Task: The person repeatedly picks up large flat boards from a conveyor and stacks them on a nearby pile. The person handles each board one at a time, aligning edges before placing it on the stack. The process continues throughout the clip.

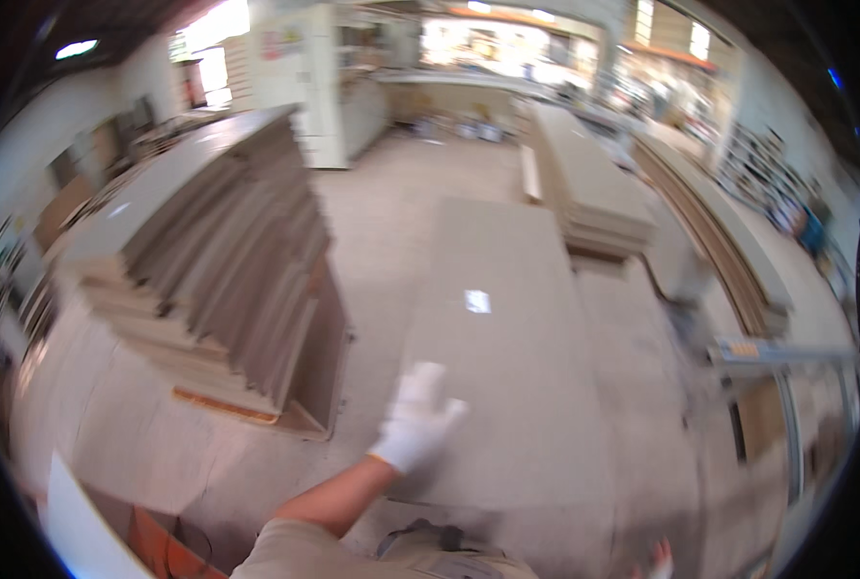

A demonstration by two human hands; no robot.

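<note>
My left hand, in a white glove, is over the near left part of a long flat grey-beige panel. Its fingers are stretched out and the thumb stands apart, with nothing held; whether the palm touches the panel I cannot tell. A small white paper label lies on the panel, beyond my fingertips. Low at the right, near the picture's rim, only a small blurred part of my right hand shows. Its fingers cannot be made out.
To the left rises a tall stack of panels with uneven edges. More stacked panels and long boards are at the far right. A metal frame stands nearer on the right. A white cabinet is at the back.
</note>
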